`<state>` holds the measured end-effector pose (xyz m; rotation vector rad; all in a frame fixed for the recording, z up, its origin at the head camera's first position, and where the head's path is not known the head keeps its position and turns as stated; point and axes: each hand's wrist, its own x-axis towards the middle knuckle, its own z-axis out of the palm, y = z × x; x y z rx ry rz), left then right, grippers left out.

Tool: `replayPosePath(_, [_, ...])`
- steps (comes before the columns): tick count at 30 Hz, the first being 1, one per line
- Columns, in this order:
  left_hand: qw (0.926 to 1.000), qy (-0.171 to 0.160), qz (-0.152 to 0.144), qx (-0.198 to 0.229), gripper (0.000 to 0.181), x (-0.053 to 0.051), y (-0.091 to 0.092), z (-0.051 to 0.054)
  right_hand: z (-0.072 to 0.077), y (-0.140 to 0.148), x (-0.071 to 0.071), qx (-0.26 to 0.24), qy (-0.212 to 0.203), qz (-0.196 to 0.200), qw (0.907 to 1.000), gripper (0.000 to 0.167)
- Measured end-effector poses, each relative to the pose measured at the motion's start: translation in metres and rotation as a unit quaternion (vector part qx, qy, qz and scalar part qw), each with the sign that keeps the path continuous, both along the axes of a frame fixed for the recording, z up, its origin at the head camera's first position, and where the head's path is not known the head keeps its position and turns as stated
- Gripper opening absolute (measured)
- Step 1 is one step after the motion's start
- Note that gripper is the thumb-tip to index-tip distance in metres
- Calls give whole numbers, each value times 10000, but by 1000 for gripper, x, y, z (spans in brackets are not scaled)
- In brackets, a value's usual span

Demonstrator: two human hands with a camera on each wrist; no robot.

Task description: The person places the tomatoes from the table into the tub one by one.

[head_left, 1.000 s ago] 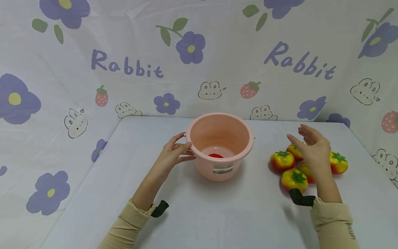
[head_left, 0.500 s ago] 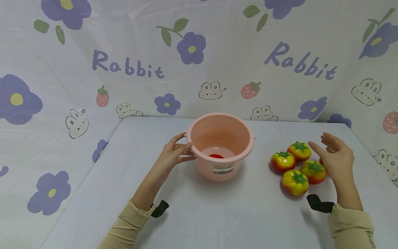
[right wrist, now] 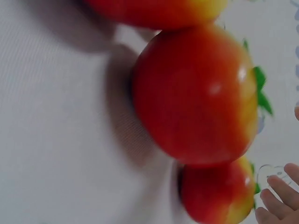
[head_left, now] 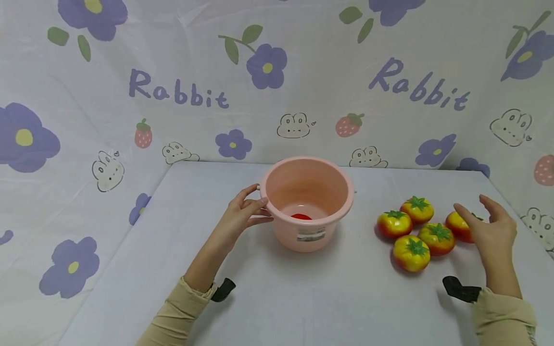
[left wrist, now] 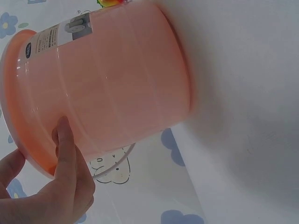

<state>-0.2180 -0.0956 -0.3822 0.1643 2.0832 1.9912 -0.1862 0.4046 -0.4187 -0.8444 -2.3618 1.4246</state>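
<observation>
A pink bucket [head_left: 307, 235] stands upright at the middle of the table. My left hand [head_left: 242, 211] holds its left rim, with thumb and fingers on either side of the rim in the left wrist view. Something red [head_left: 301, 216] lies inside on the bottom, mostly hidden by the bucket's wall. On the right, my right hand [head_left: 493, 235] hovers with fingers parted, holding nothing. It partly covers the rightmost red-and-yellow toy tomato [head_left: 459, 226]; whether they touch I cannot tell. In the right wrist view, a tomato [right wrist: 196, 98] fills the middle and the fingers [right wrist: 280, 191] show at the lower right.
Several more toy tomatoes [head_left: 411, 253] with green leaf tops sit close together left of my right hand. A white cloth covers the table [head_left: 277, 302]. Behind it hangs a patterned curtain [head_left: 303, 101]. The bucket's thin handle [left wrist: 117, 163] hangs down in the left wrist view.
My right hand has moved rightward and slightly nearer, from above the tomato group to the rightmost tomato, uncovering the others. My left hand and the bucket have stayed in place.
</observation>
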Motion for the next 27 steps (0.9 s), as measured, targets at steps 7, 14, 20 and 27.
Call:
replayPosePath(7, [10000, -1, 6, 24, 71, -1, -1, -1, -8, 6, 0, -78, -237, -42, 9997, 85])
replayPosePath(14, [10000, -8, 10, 18, 70, 0, -1, 0, -22, 11, -1, -3, -335, 8, 9994, 91])
replayPosePath(20, [10000, -3, 0, 31, 70, 0, -1, 0, -34, 17, -1, -93, -495, 102, 9987, 93])
replayPosePath(27, [10000, -2, 5, 48, 69, 0, -1, 0, -43, 21, -4, -404, -744, 24, 9964, 96])
